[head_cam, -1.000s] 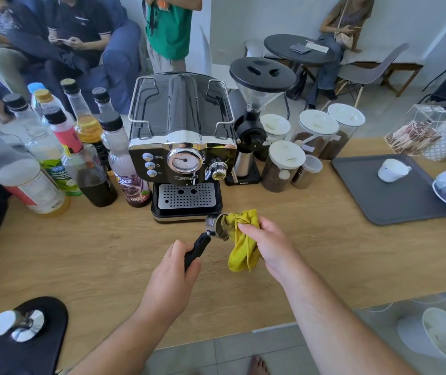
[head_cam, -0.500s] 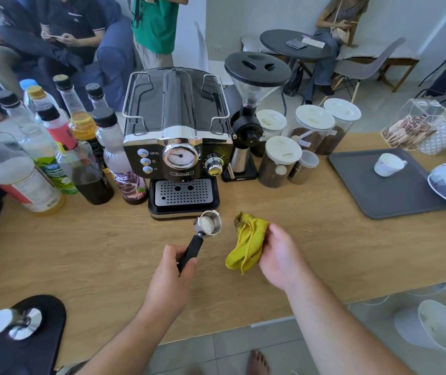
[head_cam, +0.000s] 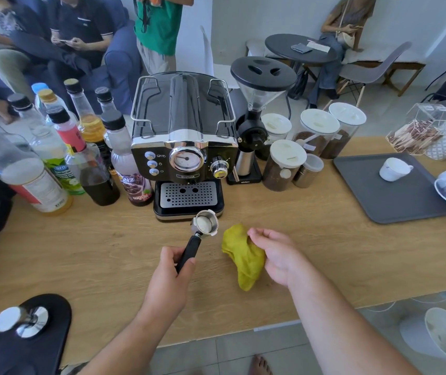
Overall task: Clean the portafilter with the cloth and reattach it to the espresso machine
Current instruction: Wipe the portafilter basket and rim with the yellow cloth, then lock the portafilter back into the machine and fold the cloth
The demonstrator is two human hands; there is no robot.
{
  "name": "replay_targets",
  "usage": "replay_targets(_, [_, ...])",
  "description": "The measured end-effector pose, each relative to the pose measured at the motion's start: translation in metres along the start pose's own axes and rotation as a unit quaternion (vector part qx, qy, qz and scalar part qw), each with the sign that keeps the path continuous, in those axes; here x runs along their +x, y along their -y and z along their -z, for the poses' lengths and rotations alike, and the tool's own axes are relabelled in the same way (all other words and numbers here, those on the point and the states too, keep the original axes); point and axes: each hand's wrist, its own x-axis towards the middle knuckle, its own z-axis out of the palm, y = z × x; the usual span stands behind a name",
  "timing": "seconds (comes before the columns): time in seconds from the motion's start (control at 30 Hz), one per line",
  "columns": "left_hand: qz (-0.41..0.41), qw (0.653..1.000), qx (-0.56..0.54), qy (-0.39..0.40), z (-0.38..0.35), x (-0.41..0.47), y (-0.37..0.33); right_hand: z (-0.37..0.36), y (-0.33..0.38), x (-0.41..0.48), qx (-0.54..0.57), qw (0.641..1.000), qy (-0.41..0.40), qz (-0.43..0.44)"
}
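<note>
My left hand (head_cam: 171, 269) grips the black handle of the portafilter (head_cam: 204, 224), whose steel basket faces up just in front of the espresso machine (head_cam: 184, 147) and its drip tray. To the right of the basket, a crumpled yellow cloth (head_cam: 243, 255) lies on the wooden table (head_cam: 94, 253). My right hand (head_cam: 276, 253) rests on the cloth with its fingers curled over it. The cloth and the portafilter are apart.
Several bottles (head_cam: 54, 158) stand left of the machine. A grinder (head_cam: 259, 104) and coffee jars (head_cam: 284, 166) stand to its right. A grey tray (head_cam: 379, 201) bears a white cup (head_cam: 393, 169). A tamper (head_cam: 21, 320) sits on a black mat at the near left edge. People sit behind the table.
The cloth came out of the portafilter basket and moved right, down onto the table with my right hand. The portafilter basket now shows uncovered.
</note>
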Motion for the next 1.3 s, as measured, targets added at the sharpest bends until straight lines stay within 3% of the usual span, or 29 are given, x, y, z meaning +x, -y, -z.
replay_targets(0.17, [0.008,1.000,-0.025,0.004,-0.003,0.003,0.005,0.000,0.001,-0.003,-0.065,0.996,0.055,0.005])
replay_targets(0.43, [0.012,0.998,-0.055,-0.010,-0.004,0.008,0.014,-0.014,0.002,0.004,-0.221,0.972,0.052,0.051])
replay_targets(0.73, [0.020,0.996,-0.086,-0.015,-0.001,0.007,0.019,-0.012,0.005,0.013,-0.265,0.961,0.070,0.044])
replay_targets(1.0, [0.031,0.991,-0.132,-0.006,0.000,0.010,0.020,-0.026,0.003,0.011,-0.334,0.928,0.061,0.154])
replay_targets(1.3, [-0.012,0.999,0.035,-0.018,0.024,0.054,0.001,-0.033,0.006,0.005,-0.379,0.908,0.070,0.164])
